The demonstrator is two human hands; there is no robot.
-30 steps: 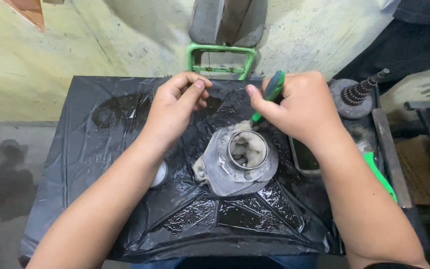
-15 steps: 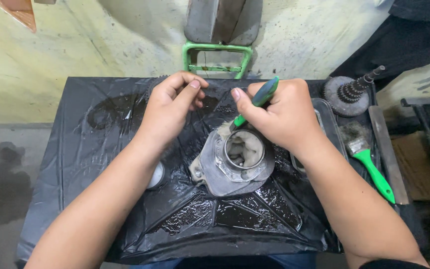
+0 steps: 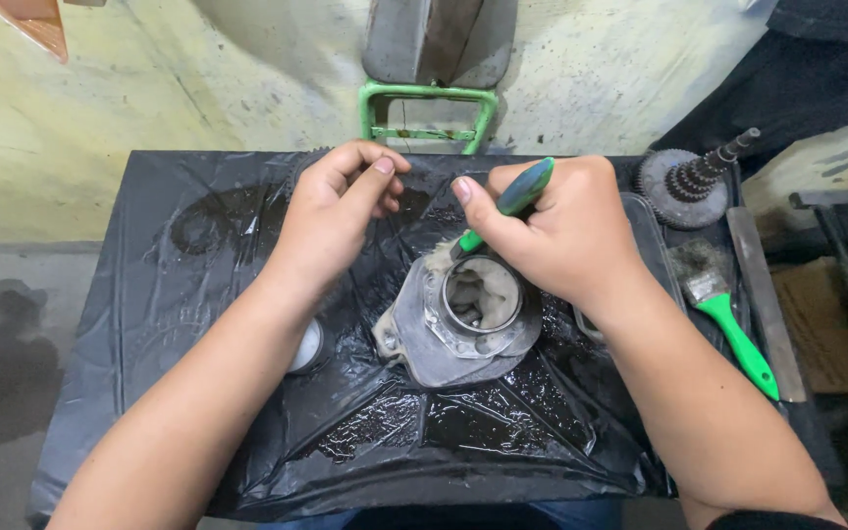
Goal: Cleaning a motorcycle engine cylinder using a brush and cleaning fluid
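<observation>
Brush (image 3: 517, 196) gripped in closed right hand (image 3: 566, 231), bristles down at housing (image 3: 463, 319) rim, just below grip. Left hand (image 3: 336, 216) curled shut, nothing seen held, apart from housing. Housing left unsteadied on wet sheet (image 3: 198, 245): strokes best kept short, light; bore reached by tilting brush.

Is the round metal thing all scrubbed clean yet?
Not yet. The metal cylinder part looks wet and soapy, so scrubbing has begun. The right hand holds a green-handled brush at its rim; the left hand hovers beside. Grey suds inside remain to rinse.
</observation>
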